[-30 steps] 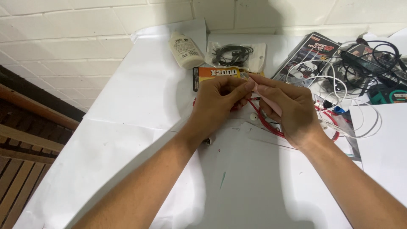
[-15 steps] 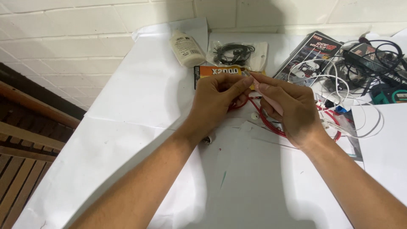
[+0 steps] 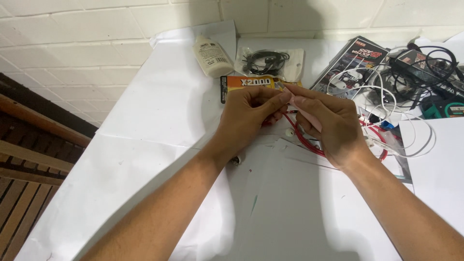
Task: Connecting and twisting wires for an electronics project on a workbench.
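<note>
My two hands meet over the white paper-covered table (image 3: 159, 125). A slim pink piece (image 3: 308, 117) lies along the fingers of my right hand (image 3: 331, 128), which is closed around it. My left hand (image 3: 247, 117) pinches at its far tip, where a red cable (image 3: 303, 141) runs out beneath both hands and loops toward the right. What exactly sits between the left fingertips is hidden. Just behind the fingers lies a flat orange package (image 3: 249, 83).
A white bottle (image 3: 211, 57) and a clear bag of black earphones (image 3: 268, 62) lie by the brick wall. Glossy booklets (image 3: 352, 62), tangled white cables (image 3: 386, 99) and black cables (image 3: 432, 57) crowd the right. Loose white sheets (image 3: 435, 164) lie near me. The table's left edge drops to wooden slats (image 3: 19, 193).
Both hands stay pressed together at the same spot; only the fingertips shift a little around the pink piece.
</note>
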